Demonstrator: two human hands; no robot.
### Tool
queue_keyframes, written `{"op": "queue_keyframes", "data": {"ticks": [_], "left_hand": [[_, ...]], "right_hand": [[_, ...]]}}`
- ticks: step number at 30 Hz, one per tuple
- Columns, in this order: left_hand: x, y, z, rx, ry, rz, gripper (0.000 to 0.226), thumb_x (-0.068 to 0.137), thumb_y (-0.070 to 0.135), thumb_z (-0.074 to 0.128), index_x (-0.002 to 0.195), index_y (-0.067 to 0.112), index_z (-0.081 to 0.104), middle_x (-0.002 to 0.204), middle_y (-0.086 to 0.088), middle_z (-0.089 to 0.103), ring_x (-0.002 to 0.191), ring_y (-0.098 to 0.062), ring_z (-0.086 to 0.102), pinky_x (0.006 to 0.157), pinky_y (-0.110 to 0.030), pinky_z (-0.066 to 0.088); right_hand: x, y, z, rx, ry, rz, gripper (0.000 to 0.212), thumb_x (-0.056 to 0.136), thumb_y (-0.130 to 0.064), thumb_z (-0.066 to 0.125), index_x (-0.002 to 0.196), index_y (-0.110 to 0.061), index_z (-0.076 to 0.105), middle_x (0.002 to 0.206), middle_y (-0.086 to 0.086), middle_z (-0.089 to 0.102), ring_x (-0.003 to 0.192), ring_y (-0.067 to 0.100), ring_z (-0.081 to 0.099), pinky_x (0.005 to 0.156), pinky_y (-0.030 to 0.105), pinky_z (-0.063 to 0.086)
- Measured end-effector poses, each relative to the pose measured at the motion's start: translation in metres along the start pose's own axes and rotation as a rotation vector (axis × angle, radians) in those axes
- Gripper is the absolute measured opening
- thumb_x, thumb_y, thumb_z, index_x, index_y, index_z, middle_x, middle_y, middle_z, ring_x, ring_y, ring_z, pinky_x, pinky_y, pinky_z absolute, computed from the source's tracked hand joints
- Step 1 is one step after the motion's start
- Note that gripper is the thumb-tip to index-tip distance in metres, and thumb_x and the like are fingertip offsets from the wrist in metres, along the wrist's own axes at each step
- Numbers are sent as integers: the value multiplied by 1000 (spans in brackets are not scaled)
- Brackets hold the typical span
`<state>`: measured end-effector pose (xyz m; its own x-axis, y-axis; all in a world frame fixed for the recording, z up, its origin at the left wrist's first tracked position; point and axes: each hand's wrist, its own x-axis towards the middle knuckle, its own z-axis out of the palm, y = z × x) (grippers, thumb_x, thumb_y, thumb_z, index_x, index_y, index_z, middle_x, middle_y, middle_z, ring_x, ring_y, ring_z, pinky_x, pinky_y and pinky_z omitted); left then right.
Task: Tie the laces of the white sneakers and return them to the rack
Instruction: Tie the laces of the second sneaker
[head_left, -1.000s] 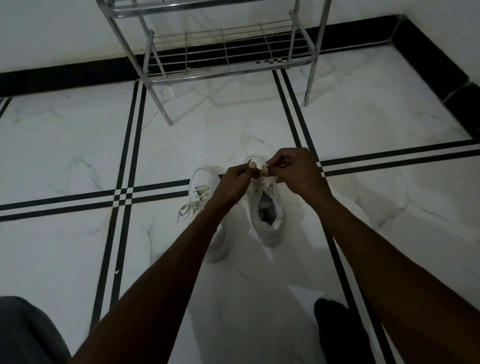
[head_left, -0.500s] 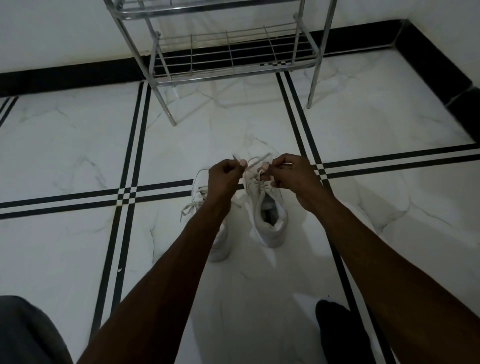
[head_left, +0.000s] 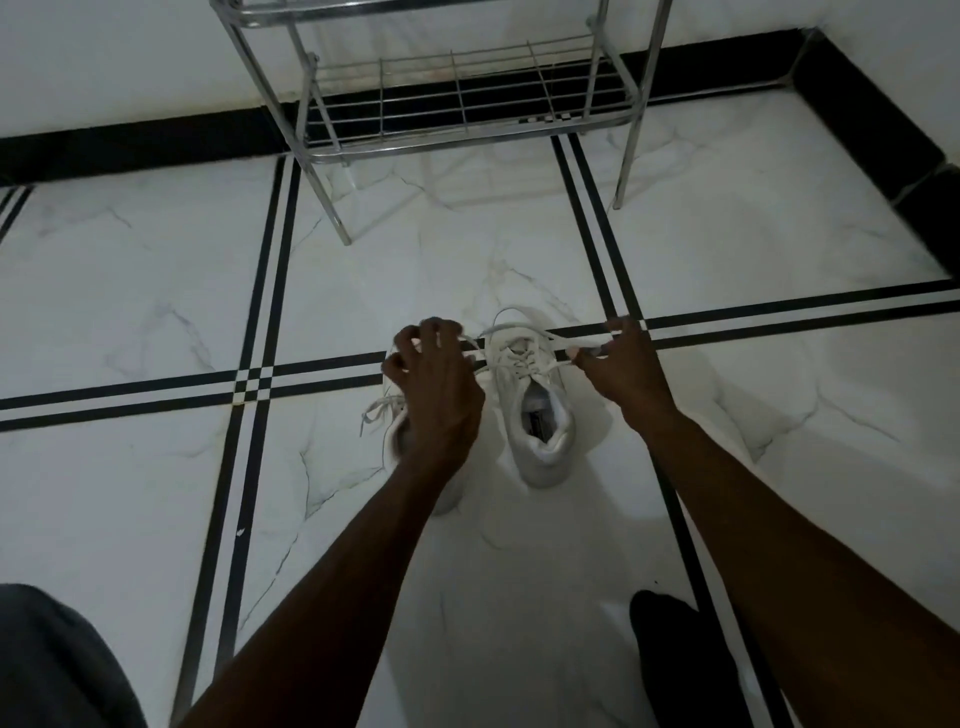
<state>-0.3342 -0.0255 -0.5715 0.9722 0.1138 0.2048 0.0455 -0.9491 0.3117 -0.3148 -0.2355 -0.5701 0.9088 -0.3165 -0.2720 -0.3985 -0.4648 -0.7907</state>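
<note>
on the marble floor (head_left: 156, 291) before the metal rack (head_left: 467, 104), the left hand (head_left: 441, 384) and right hand (head_left: 618, 364) each pinch a lace (head_left: 558, 343) of the right sneaker (head_left: 540, 415), drawn apart; the other sneaker (head_left: 395, 431) lies under the left hand.

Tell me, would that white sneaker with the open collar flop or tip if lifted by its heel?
The white sneaker with the open collar probably keeps its shape: its padded collar stands open unaided. It looks light. Its thin white laces, pulled between left hand and right hand, would dangle.
</note>
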Motion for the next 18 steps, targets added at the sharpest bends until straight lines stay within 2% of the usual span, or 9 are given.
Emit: {"op": "queue_keyframes", "data": {"ticks": [2,4,5,7,10,12,14,18], "left_hand": [[-3,15,4,-75,-108,149,43,84,7,63,124,23,64,134,0,59,130,-30,38,97,-45,26],[-4,22,14,-133,-236,151,41,89,8,58,126,26,66,128,1,66,128,-30,46,99,-46,30],[-4,23,16,-170,-277,120,38,90,10,56,121,27,69,117,0,72,121,-30,54,99,-47,35],[-2,23,17,-207,-264,74,27,91,14,56,107,26,75,95,-2,76,107,-30,63,95,-50,40],[0,21,11,-21,-181,142,19,95,24,60,91,25,79,87,-1,74,106,-25,59,91,-44,20],[2,18,4,73,-188,200,20,95,21,60,95,27,80,90,1,75,107,-25,58,90,-44,17],[2,13,2,79,-184,232,25,89,13,64,97,29,81,90,3,76,106,-24,59,89,-43,18],[1,5,1,90,-229,256,35,78,3,65,99,28,80,87,2,75,109,-23,59,86,-41,18]], "right_hand": [[-2,-6,-3,-105,-58,-223,46,84,-21,78,126,-9,62,124,12,59,106,23,62,88,32,51],[-1,-8,-3,-230,-175,-358,27,87,-16,74,114,-11,72,121,11,66,104,22,66,85,28,51],[-2,-8,-2,-281,-223,-373,21,89,-16,71,110,-14,74,117,9,70,102,20,68,83,28,52],[-3,-3,-1,-325,-247,-360,18,92,-15,67,107,-17,76,103,6,75,89,16,71,80,28,56],[-9,-4,-5,-318,-217,-368,13,92,-19,68,96,-16,80,79,0,75,69,9,69,77,36,60],[-14,-8,-9,-396,-182,-402,14,91,-24,70,84,-19,81,76,1,76,69,14,68,74,38,59],[-18,-14,-14,-446,-165,-379,14,90,-25,69,83,-21,80,80,-1,77,74,16,68,72,36,57],[-13,-11,-17,-456,-187,-253,15,87,-10,67,88,-18,81,84,-2,79,81,16,72,75,33,57]]}}
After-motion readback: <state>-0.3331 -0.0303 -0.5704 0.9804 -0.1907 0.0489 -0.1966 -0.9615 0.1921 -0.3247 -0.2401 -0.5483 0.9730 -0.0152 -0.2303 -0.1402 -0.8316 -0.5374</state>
